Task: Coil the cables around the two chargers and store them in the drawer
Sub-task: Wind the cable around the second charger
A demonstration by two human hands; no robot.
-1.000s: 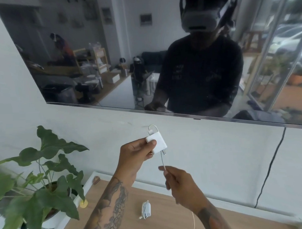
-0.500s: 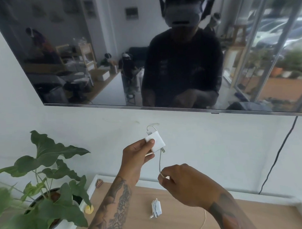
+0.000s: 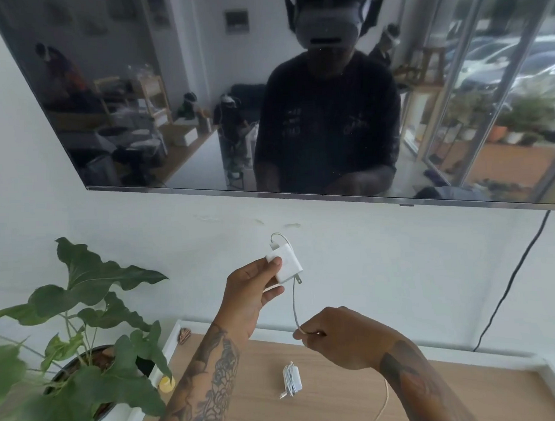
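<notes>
I had the left hand (image 3: 246, 298) raised in front of the wall, its grip clamped on the white charger (image 3: 287, 266), thumb on the near face and fingers behind, the plug prongs pointing down and to the right. The cable (image 3: 294, 307) looped out of the charger's top, ran down its right side and hung to my right hand (image 3: 339, 340), whose grip was pinched shut on it; the rest trailed below my right forearm toward the table (image 3: 339, 397). The second charger (image 3: 291, 380), its cable already wound around it, lay on the table beneath both hands. A potted plant (image 3: 85, 343) stood at the left.
</notes>
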